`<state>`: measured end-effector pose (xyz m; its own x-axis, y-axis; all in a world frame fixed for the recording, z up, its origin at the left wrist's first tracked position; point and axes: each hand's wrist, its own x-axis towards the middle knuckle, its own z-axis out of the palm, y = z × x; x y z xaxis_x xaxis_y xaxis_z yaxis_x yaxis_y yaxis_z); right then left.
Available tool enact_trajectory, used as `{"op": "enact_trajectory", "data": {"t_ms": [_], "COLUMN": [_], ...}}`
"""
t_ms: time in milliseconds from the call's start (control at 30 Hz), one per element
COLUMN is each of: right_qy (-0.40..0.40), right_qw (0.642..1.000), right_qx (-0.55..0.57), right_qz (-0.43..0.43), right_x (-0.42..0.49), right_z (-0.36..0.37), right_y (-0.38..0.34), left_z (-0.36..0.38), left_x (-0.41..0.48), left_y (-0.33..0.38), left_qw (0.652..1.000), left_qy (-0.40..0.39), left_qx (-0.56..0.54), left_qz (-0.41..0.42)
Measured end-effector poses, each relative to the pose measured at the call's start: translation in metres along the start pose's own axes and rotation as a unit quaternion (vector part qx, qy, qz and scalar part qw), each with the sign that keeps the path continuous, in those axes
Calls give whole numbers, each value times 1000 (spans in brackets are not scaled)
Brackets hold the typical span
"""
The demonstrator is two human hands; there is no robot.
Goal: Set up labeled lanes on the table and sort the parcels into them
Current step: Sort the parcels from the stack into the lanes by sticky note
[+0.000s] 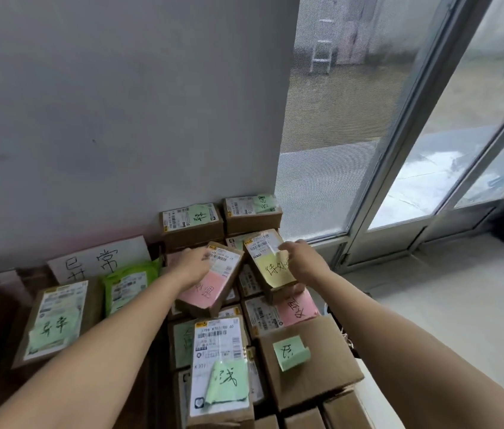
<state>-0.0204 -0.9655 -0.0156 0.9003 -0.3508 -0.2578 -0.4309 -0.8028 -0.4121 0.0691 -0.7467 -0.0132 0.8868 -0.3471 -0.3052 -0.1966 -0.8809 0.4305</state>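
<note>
Many brown cardboard parcels with shipping labels and handwritten sticky notes cover the table. My left hand (193, 266) grips a tilted parcel with a pink note (213, 289), lifted above the pile. My right hand (301, 258) grips another tilted parcel with a yellow note (270, 267). A white lane label sheet (102, 258) with large black characters leans against the wall at the back left. In front of it lie a green bag parcel (128, 284) and a flat parcel with a green note (55, 320).
Two boxes with green notes (193, 219) (252, 209) stand against the grey wall. Nearer me lie a long parcel with a green note (221, 366) and a box with a green note (306, 360). To the right are a glass door and light floor (448, 305).
</note>
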Motion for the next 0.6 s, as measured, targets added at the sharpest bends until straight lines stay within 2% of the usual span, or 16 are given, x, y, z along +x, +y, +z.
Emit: {"op": "enact_trajectory", "data": {"t_ms": [133, 267, 333, 433, 500, 600], "right_qy": [6, -39, -28, -9, 15, 91], "right_qw": [1000, 999, 999, 1000, 1000, 996], "right_qx": [-18, -19, -25, -20, -14, -15], "right_qz": [-21, -4, 0, 3, 2, -13], "right_x": [1, 3, 4, 3, -4, -15], "right_z": [10, 26, 32, 33, 29, 18], "right_y": [-16, -21, -21, -19, -18, -19], "left_z": [1, 5, 12, 28, 35, 29], "left_x": [-2, -1, -4, -14, -22, -31], "left_y": [-2, -3, -3, 4, 11, 22], "left_qw": [1000, 999, 999, 993, 990, 992], "left_qy": [6, 1, -29, -85, -59, 27], "left_qx": [-10, -36, -38, 54, 112, 121], "left_qz": [-8, -14, -19, -60, -57, -37]}}
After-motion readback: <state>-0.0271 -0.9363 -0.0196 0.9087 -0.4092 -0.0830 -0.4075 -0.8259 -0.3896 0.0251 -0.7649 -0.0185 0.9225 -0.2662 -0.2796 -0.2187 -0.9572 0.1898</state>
